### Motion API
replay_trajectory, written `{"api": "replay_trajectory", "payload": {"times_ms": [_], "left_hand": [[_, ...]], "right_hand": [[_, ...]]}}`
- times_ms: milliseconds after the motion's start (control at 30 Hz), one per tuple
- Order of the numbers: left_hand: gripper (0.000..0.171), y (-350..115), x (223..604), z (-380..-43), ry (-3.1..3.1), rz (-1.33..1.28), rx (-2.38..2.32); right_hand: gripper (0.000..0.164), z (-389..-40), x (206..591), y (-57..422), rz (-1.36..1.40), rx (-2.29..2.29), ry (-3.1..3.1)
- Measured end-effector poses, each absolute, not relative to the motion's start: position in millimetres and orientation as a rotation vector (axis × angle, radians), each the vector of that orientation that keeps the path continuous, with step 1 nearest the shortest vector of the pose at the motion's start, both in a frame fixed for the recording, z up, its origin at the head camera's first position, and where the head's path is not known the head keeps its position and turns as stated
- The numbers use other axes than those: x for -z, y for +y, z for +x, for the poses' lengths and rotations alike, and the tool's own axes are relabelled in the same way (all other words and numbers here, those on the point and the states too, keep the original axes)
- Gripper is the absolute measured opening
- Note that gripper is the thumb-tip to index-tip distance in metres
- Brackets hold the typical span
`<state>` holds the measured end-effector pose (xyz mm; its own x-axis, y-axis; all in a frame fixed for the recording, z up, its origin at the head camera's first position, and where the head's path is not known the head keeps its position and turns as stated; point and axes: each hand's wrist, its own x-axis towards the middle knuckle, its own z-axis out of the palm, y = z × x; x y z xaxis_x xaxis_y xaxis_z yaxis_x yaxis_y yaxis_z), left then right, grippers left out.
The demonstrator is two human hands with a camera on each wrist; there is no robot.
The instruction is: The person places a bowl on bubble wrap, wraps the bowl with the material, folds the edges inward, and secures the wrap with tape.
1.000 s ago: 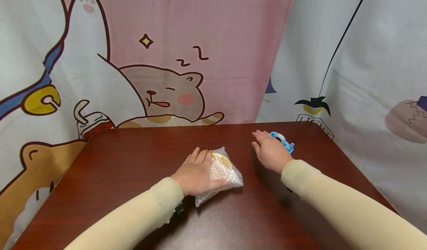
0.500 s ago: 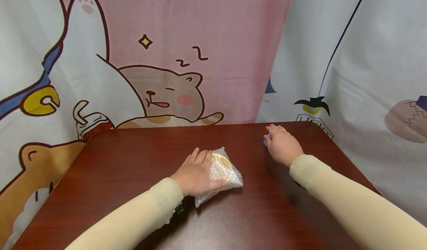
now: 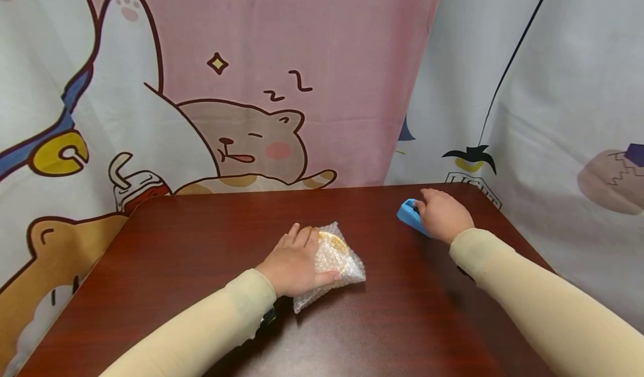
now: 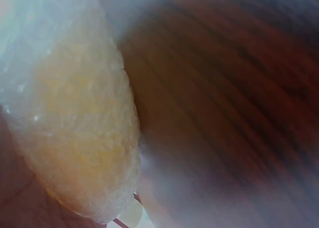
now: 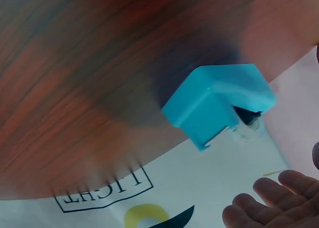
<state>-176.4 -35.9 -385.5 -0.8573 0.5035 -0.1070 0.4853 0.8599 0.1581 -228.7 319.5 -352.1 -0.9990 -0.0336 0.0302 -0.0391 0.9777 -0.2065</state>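
Observation:
In the head view my left hand (image 3: 294,262) rests on a bubble-wrapped packet (image 3: 334,257), fingers straight and thumb stretched across it. Through the wrap shows something round with a yellow edge. The left wrist view has the wrapped packet (image 4: 84,113) close up, with part of the palm (image 4: 20,198) beneath it. My right hand (image 3: 445,215) is at the right side of a light blue tape dispenser (image 3: 415,220) and covers part of it. In the right wrist view the fingers (image 5: 271,193) are loosely extended and apart from the dispenser (image 5: 199,106), whose toothed cutting edge shows.
Everything lies on a dark red-brown wooden table (image 3: 211,237). Behind its far edge hangs a pink curtain (image 3: 352,86) printed with cartoon animals, and a white printed curtain (image 3: 568,114) hangs along the right.
My right hand has moved rightward across the tape dispenser, from its left side to its right. The dispenser now appears slightly further left and turned. My left hand stays on the packet.

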Motion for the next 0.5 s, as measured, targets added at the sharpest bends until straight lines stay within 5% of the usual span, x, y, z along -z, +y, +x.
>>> {"api": "replay_trajectory", "payload": {"times_ms": [500], "left_hand": [[0.112, -35, 384, -175, 2.889, 0.768, -0.188]], "right_hand": [[0.045, -229, 357, 335, -0.002, -0.303, -3.214]]}}
